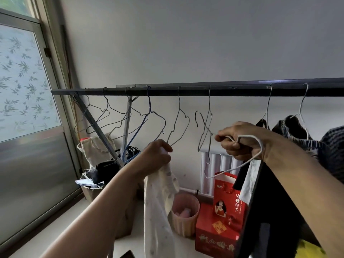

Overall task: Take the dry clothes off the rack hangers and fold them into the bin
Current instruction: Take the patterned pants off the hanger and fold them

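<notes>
Your left forearm reaches up from the lower edge, and your left hand (158, 152) is curled round the top of a pale, soft, faintly dotted garment (158, 205), which hangs long and limp straight down from your fist; off to the left stands a frosted window (22, 81) with a leaf pattern; a dark metal rail (186, 92) runs level across the plain grey wall, carrying a row of thin bare wire hangers (149, 116); below it sit a pink ribbed bin (184, 215) and red printed boxes (219, 220) on the pale floor; your right hand (240, 140) grips a white wire hanger (247, 161), its hook pointing left and its long axis slanting down-left; dark clothes (297, 138) hang at the right.
</notes>
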`<state>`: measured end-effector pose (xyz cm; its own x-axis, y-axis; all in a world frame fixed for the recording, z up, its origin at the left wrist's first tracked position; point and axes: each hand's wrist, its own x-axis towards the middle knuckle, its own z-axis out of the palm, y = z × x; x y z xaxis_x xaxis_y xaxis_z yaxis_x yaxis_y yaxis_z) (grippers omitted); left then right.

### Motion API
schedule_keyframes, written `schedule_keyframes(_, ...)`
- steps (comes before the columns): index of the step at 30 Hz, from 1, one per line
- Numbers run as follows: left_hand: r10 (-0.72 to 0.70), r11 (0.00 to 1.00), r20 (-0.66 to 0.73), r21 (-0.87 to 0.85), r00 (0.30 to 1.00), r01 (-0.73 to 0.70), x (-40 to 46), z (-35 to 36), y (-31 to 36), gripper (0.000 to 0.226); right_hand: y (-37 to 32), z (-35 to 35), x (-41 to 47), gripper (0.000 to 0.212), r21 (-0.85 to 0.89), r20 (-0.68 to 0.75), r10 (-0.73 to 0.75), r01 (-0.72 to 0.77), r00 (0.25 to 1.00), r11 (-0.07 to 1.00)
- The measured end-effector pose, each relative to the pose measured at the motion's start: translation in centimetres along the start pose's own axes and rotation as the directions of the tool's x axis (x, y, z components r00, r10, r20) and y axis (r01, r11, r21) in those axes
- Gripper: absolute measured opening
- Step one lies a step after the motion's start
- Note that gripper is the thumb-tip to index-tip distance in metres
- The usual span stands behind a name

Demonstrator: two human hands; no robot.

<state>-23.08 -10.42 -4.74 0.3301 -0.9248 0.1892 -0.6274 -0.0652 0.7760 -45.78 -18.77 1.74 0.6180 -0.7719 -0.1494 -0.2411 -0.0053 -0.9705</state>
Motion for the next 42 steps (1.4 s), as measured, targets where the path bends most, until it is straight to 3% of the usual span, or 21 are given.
schedule_keyframes(8,0.113,0.980,0.117,0.150,0.987,-0.130,-0.5,-0.7,-0.6,0.030,-0.2,0.2,-0.8,0.019,-0.030,-0.186,-0.127,0.123,0.974,0.992)
schedule_keyframes(15,0.290,0.897,0.091,0.321,0.953,-0.304,-1.1,-1.5,0.8,0.013,-1.9,-1.8,2.2,0.023,-0.123,-0.578,-0.281,0.260,0.766,0.958)
schedule_keyframes(18,0.326,0.898,0.042,0.298,0.944,-0.324,-1.5,-2.2,1.3,0.012,-2.7,-2.9,3.7,0.021,-0.154,-0.624,-0.257,0.206,0.738,0.966)
schedule_keyframes(25,0.371,0.929,-0.100,0.056,0.923,-0.367,-2.7,-4.4,2.7,0.015,0.1,-3.7,6.0,0.019,-0.198,-0.607,-0.172,0.062,0.776,0.978)
schedule_keyframes(29,0.371,0.927,-0.093,-0.013,0.924,-0.374,-3.6,-5.6,2.7,0.014,1.7,-3.5,5.5,0.050,-0.307,-0.618,-0.213,0.018,0.757,0.952)
schedule_keyframes(31,0.367,0.927,-0.109,-0.042,0.924,-0.373,-3.8,-6.0,2.4,0.012,2.3,-2.6,4.5,0.063,-0.536,-0.654,-0.348,-0.087,0.671,0.840)
schedule_keyframes(32,0.362,0.928,-0.116,-0.052,0.925,-0.370,-3.9,-6.2,2.2,0.011,2.6,-1.8,3.8,0.060,-0.639,-0.655,-0.494,-0.070,0.572,0.766)
schedule_keyframes(34,0.353,0.931,-0.124,-0.050,0.927,-0.361,-4.0,-6.5,1.8,0.010,2.9,1.5,2.0,0.044,-0.785,-0.498,-0.788,0.198,0.362,0.587)
schedule_keyframes(35,0.353,0.932,-0.124,-0.041,0.927,-0.360,-4.1,-6.6,1.7,0.010,2.9,3.3,1.2,0.037,-0.813,-0.379,-0.876,0.343,0.300,0.470)
schedule_keyframes(36,0.355,0.932,-0.123,-0.035,0.927,-0.362,-4.2,-6.7,1.6,0.010,3.1,5.2,0.8,0.033,-0.811,-0.252,-0.918,0.451,0.306,0.372)
schedule_keyframes(38,0.364,0.929,-0.119,-0.033,0.924,-0.370,-4.4,-7.0,1.3,0.012,4.2,8.2,1.2,0.039,-0.761,-0.022,-0.893,0.571,0.450,0.307)
schedule_keyframes(41,0.351,0.932,-0.114,-0.055,0.929,-0.359,-5.0,-7.7,0.7,0.013,6.2,10.9,2.8,0.049,-0.662,0.206,-0.629,0.580,0.750,0.475)
schedule_keyframes(42,0.344,0.933,-0.117,-0.070,0.932,-0.353,-5.2,-8.1,0.5,0.014,6.7,11.3,3.3,0.049,-0.617,0.276,-0.529,0.570,0.802,0.542)
